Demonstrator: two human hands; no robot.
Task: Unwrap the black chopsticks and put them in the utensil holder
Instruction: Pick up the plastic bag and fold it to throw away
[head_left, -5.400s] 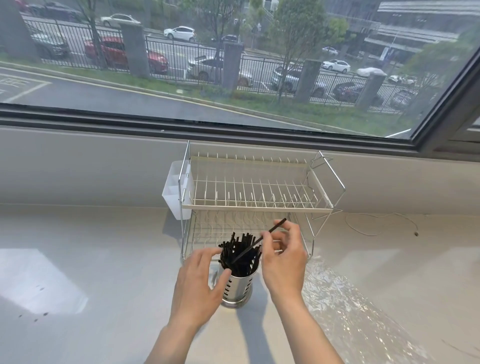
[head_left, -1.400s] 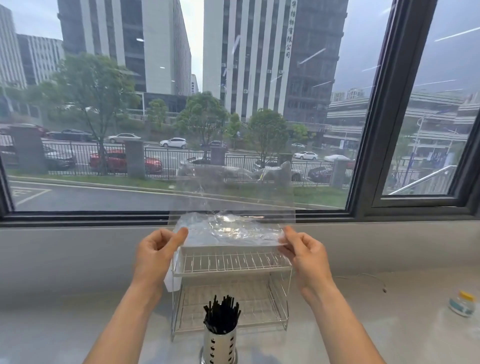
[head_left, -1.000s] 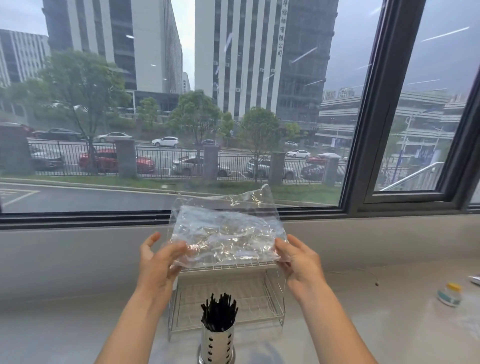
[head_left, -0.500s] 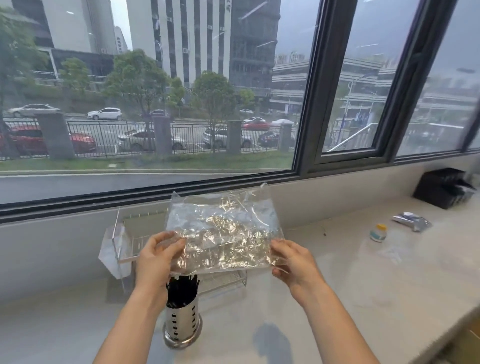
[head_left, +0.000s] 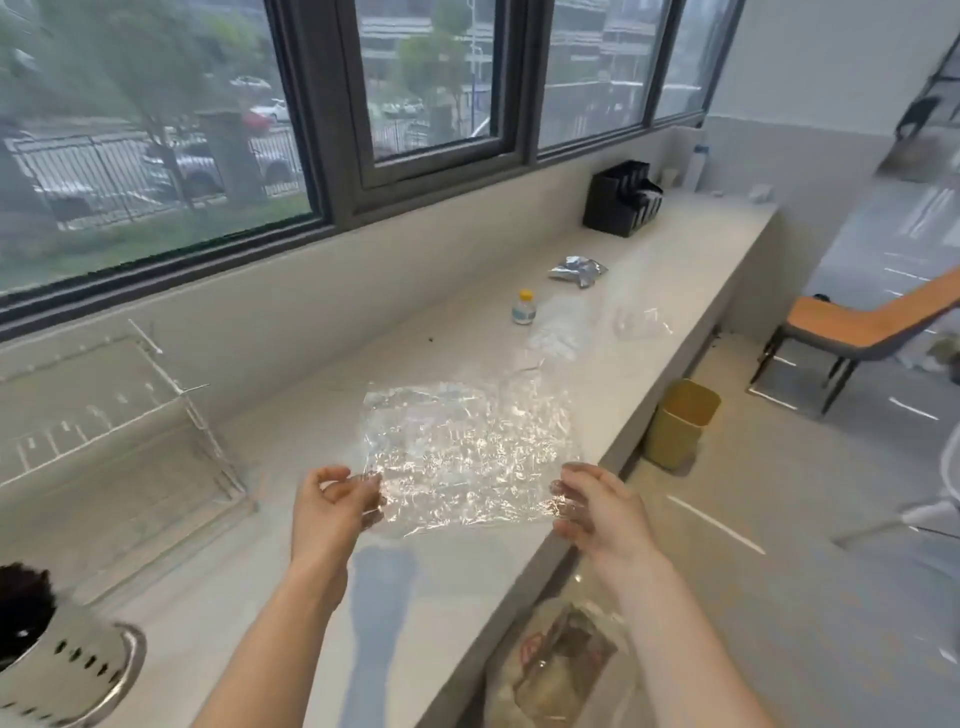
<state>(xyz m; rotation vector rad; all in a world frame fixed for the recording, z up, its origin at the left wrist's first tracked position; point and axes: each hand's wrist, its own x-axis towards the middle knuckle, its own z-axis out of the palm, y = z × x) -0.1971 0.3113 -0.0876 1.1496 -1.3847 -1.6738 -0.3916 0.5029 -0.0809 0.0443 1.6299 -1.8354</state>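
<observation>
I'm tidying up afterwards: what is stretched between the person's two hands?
In the head view, a crinkled clear plastic wrapper spans from the left hand to the right hand, each pinching an edge above the counter.

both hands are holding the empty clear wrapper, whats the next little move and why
Probably carry the crinkled clear plastic wrapper, pinched between left hand and right hand, toward the yellow bin beyond the counter edge: the black chopsticks already stand in the perforated steel holder.
</observation>
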